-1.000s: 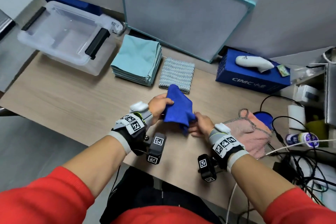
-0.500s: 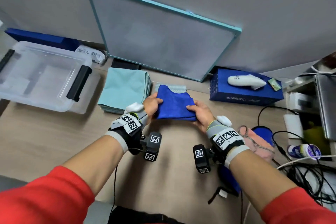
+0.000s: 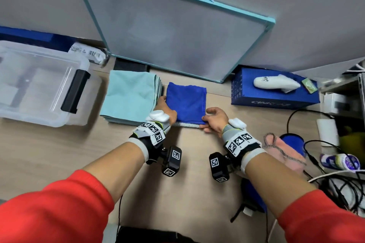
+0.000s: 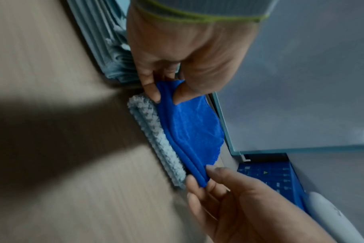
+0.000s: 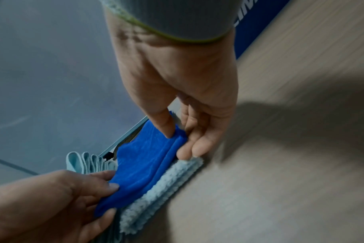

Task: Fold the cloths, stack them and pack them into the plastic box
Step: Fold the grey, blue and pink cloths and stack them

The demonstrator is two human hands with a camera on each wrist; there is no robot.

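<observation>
A folded blue cloth (image 3: 186,102) lies on top of a grey fluffy cloth (image 3: 187,125), whose near edge shows beneath it, at the back of the table. My left hand (image 3: 163,101) pinches the blue cloth's near-left corner (image 4: 189,125) between thumb and fingers. At the near-right corner, my right hand (image 3: 205,120) pinches it (image 5: 143,162) in the same way. A stack of folded teal cloths (image 3: 130,96) sits just left of it. The clear plastic box (image 3: 49,50) stands open at the far left, with nothing visible in it.
A teal-framed board (image 3: 167,25) leans on the wall right behind the cloths. A blue carton (image 3: 272,96) stands to the right. A pink cloth (image 3: 286,150) and another blue cloth (image 3: 292,140) lie by my right wrist, beside tangled cables (image 3: 345,179).
Both hands carried the blue cloth away from me and laid it flat onto the grey fluffy cloth. The head view shifted forward.
</observation>
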